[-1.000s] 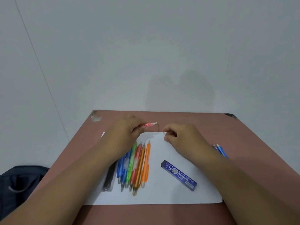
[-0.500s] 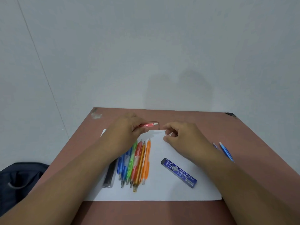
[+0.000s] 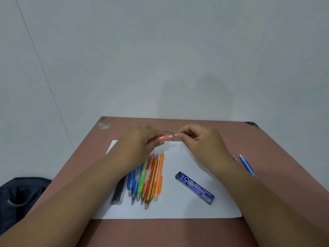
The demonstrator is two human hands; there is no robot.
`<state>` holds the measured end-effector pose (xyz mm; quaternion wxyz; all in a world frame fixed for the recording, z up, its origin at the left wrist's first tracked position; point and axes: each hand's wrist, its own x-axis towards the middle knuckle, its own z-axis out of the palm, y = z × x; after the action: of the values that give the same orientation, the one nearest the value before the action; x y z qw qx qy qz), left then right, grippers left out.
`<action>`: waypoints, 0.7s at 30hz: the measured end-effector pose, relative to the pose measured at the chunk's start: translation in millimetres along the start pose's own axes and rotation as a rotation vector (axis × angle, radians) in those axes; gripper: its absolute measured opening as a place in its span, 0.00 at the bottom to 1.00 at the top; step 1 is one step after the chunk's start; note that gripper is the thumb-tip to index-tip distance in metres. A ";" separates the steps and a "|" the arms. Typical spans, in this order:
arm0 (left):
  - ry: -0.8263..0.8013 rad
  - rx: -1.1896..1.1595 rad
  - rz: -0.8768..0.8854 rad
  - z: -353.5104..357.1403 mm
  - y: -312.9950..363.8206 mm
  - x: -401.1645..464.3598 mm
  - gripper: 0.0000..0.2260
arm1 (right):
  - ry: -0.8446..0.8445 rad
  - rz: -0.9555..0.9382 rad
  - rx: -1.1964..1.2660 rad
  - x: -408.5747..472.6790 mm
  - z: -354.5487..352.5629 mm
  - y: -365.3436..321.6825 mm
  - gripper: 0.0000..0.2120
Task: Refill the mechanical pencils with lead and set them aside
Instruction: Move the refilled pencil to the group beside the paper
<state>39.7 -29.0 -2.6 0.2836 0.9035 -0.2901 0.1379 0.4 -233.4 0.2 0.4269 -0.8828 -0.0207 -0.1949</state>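
My left hand [image 3: 140,141] grips a red translucent mechanical pencil [image 3: 162,137], held level above the far edge of a white paper sheet [image 3: 178,209]. My right hand [image 3: 197,139] pinches a small white eraser cap [image 3: 175,135] at the pencil's right end. On the sheet lies a row of several mechanical pencils [image 3: 150,177], blue, green, red and orange, partly hidden under my left forearm. A blue pencil lead case [image 3: 195,187] lies to their right. Two blue pencils [image 3: 246,164] rest off the sheet at the right.
The brown table [image 3: 267,150] stands against a pale wall. A black case [image 3: 118,193] lies at the left end of the pencil row. A dark bag [image 3: 19,195] sits on the floor at the left. A tape scrap [image 3: 104,125] marks the table's far left corner.
My right hand rose from the paper's far edge and moved left to the pencil's end, where it now pinches the white cap. My left hand stayed put with the red pencil.
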 end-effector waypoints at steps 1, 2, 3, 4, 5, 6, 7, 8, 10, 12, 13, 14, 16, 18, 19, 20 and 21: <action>0.002 0.003 -0.006 -0.2 -0.5 0.1 0.13 | 0.002 0.018 -0.020 0.5 -2.6 0.9 0.07; 0.004 0.001 -0.013 -0.2 -1.2 0.4 0.13 | -0.014 0.039 -0.059 0.8 -4.6 2.7 0.07; 0.006 -0.003 -0.022 -0.2 -2.0 0.4 0.13 | -0.043 0.062 -0.112 0.5 -6.2 4.7 0.07; 0.007 -0.005 -0.030 -0.2 -2.6 0.5 0.13 | -0.074 0.085 -0.169 -0.2 -7.1 6.7 0.07; 0.007 -0.004 -0.038 -0.3 -3.0 0.5 0.13 | -0.106 0.108 -0.220 -1.5 -7.3 8.5 0.07; 0.005 0.000 -0.043 -0.2 -3.2 0.5 0.13 | -0.135 0.131 -0.260 -2.8 -7.4 9.8 0.07; 0.001 0.005 -0.045 0.0 -2.7 0.3 0.13 | -0.167 0.147 -0.288 -3.3 -7.3 11.2 0.06; -0.003 0.012 -0.044 0.3 -2.5 0.0 0.13 | -0.198 0.154 -0.314 -3.7 -7.1 11.5 0.06; -0.012 0.013 -0.049 0.8 -2.1 -0.8 0.14 | -0.248 0.148 -0.378 -5.3 -6.5 9.4 0.07; -0.021 0.011 -0.048 1.3 -2.7 -1.5 0.14 | -0.254 0.141 -0.405 -4.6 -6.3 10.8 0.08; -0.023 0.014 -0.041 1.7 -3.4 -1.7 0.15 | -0.245 0.137 -0.394 -4.3 -7.0 11.1 0.08; -0.024 0.015 -0.030 2.4 -4.1 -1.6 0.15 | -0.212 0.133 -0.358 -4.5 -7.9 10.8 0.06; -0.021 0.016 -0.004 4.2 -5.1 -0.1 0.15 | -0.116 0.096 -0.209 -4.3 -9.6 6.9 0.03; -0.006 0.014 0.034 7.1 -4.4 2.6 0.15 | -0.071 0.038 -0.030 -3.5 -9.2 3.8 0.09; 0.007 0.010 0.060 9.1 -3.2 4.0 0.15 | -0.064 0.011 0.034 -3.6 -8.3 1.1 0.09; 0.015 0.005 0.083 10.9 -2.2 5.2 0.14 | -0.059 -0.014 0.051 -3.5 -6.5 -1.1 0.08; 0.018 -0.002 0.099 12.6 -1.0 6.4 0.14 | -0.048 -0.034 0.036 -3.2 -5.1 -2.4 0.05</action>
<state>46.5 -38.6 -10.5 0.2801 0.8865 -0.3321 0.1594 -4.7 -235.4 3.7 0.4387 -0.8790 -0.0494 -0.1802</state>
